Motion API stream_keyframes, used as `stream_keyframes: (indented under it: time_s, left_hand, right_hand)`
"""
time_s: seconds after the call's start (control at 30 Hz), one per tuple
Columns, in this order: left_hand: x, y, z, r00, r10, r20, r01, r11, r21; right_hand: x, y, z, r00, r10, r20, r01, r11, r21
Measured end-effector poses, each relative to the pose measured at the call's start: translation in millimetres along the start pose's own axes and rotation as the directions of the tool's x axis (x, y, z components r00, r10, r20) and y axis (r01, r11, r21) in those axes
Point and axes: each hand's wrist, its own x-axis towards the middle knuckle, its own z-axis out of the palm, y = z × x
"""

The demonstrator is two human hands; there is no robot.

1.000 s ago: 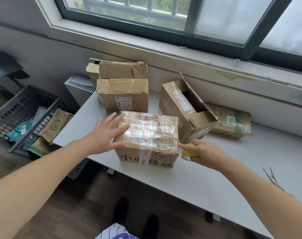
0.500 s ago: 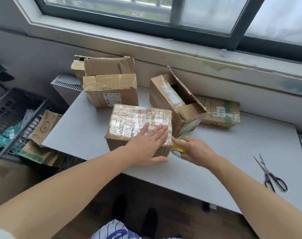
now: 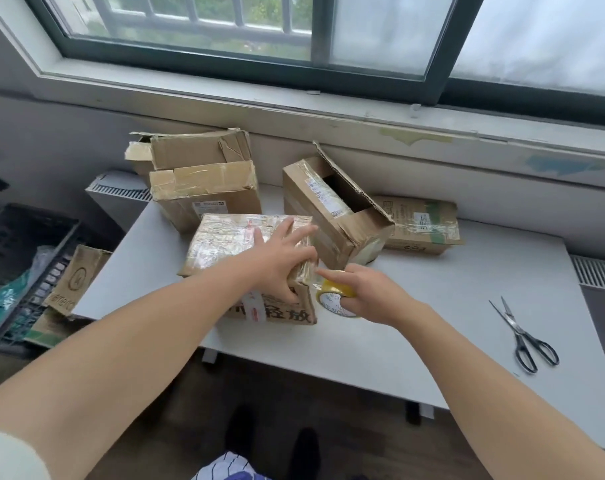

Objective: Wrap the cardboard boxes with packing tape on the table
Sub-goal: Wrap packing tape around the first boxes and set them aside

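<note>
Daylit window (image 3: pixel 294 29) above sill; dark wooden floor (image 3: pixel 294 393).

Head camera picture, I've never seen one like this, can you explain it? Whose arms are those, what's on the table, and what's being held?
No machine here: a person wears a camera on the head, looking down at their own two arms. The left hand presses on top of a tape-covered box at the near edge of the table. The right hand grips a yellow tape roll right beside that box. Behind lie more boxes, among them an open box. Scissors lie apart on the right.
</note>
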Motion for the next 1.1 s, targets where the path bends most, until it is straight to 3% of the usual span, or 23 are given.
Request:
stream_keyframes:
  time_s: [0.1,0.2,0.33,0.47,0.67,0.77,0.9,1.0,1.1]
  left_hand:
    - [-21.3,-26.0,-25.6,0.99,0.07,-0.122,-0.086,0.988,-0.131]
    - [-49.7,-59.8,-39.4,0.956,0.052,-0.287,-0.141,0.943,-0.3]
    - [-87.6,-106.8,-24.4,0.918,-0.02,-0.396,-0.15,0.907,-0.393]
    - [-120.9,-149.2,-12.9,0.913,-0.085,-0.4,-0.111,0.89,-0.443]
    - [-148.3,-193.0,10.8,0.921,-0.161,-0.353,0.064,0.96,-0.271]
    - [-151.5,-198.0,32.7,0.887,-0.139,-0.44,0.047,0.976,-0.213]
    - [-155.6,-206.0,42.2,0.855,-0.049,-0.517,0.081,0.996,0.04]
    - [-153.1,-205.9,45.7,0.854,-0.068,-0.515,0.093,0.995,0.022]
    - [-148.4,-197.0,44.0,0.862,-0.11,-0.495,0.111,0.993,-0.028]
  right_hand:
    - [5.4,-18.0,-29.7,0.985,-0.034,-0.172,0.058,0.988,0.14]
    - [20.9,-53.6,-59.5,0.955,-0.081,-0.284,0.16,0.951,0.266]
    - [56.5,-112.0,-71.7,0.948,-0.169,-0.268,0.237,0.94,0.245]
    - [97.6,-163.9,-70.6,0.954,-0.185,-0.235,0.247,0.93,0.272]
    - [154.0,-218.8,-46.1,0.958,-0.253,-0.136,0.273,0.95,0.154]
    - [169.0,-237.3,-40.3,0.958,-0.283,-0.047,0.286,0.955,0.073]
    - [168.9,-249.2,-55.6,0.939,-0.34,0.057,0.343,0.937,-0.065]
    - [151.5,-232.5,-72.4,0.95,-0.288,0.118,0.307,0.928,-0.212]
    - [130.1,-208.2,-82.4,0.963,-0.217,0.158,0.243,0.955,-0.168]
